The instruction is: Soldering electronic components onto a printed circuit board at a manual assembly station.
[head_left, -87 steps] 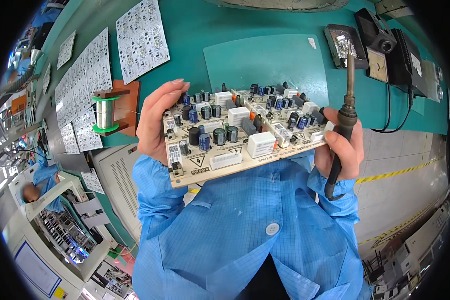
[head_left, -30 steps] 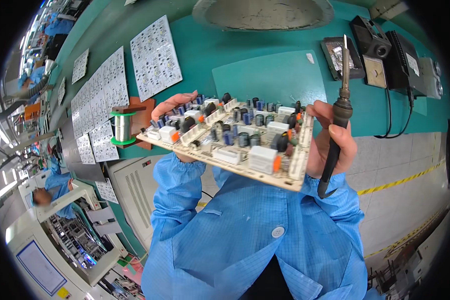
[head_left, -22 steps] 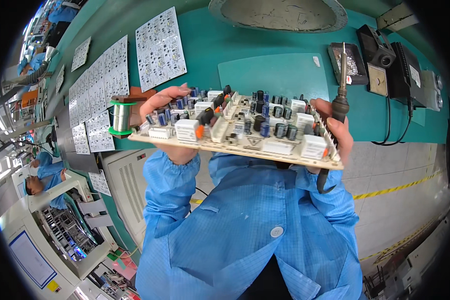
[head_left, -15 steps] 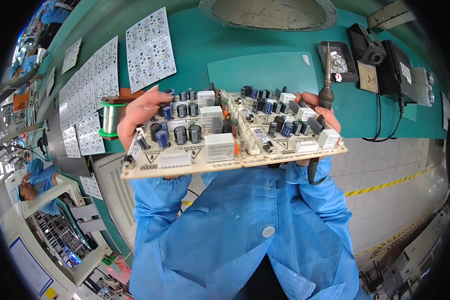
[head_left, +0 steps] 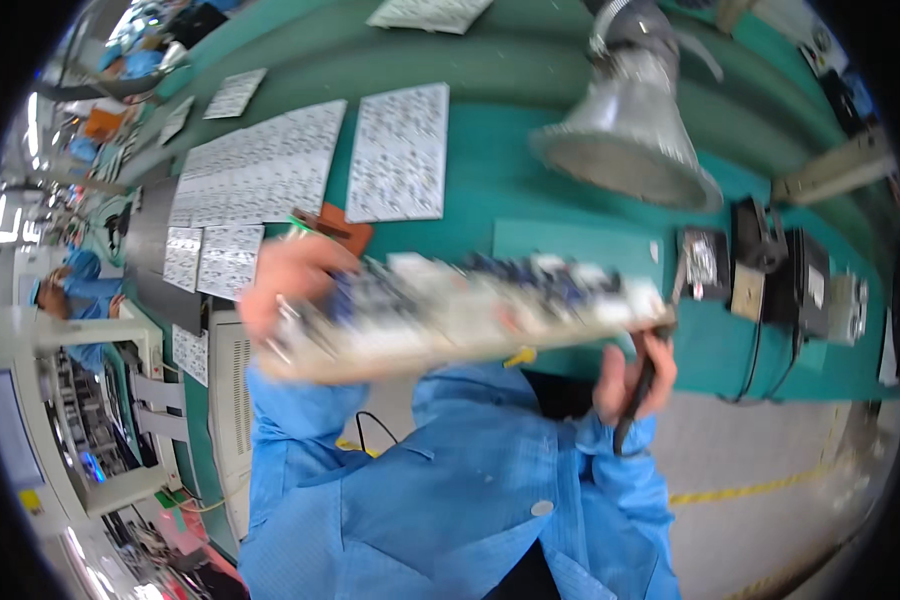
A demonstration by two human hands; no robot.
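I see my left hand (head_left: 288, 285) with fingers clenched on one end of a blurred circuit board (head_left: 460, 315) raised above the green bench (head_left: 530, 190), while my right hand (head_left: 630, 375) grips a soldering iron (head_left: 642, 395) beneath its other end.

Circuit board (head_left: 450, 315) before bench (head_left: 570, 215); blank panels (head_left: 310, 170) behind-left, lamp shade (head_left: 625, 135) behind-right.
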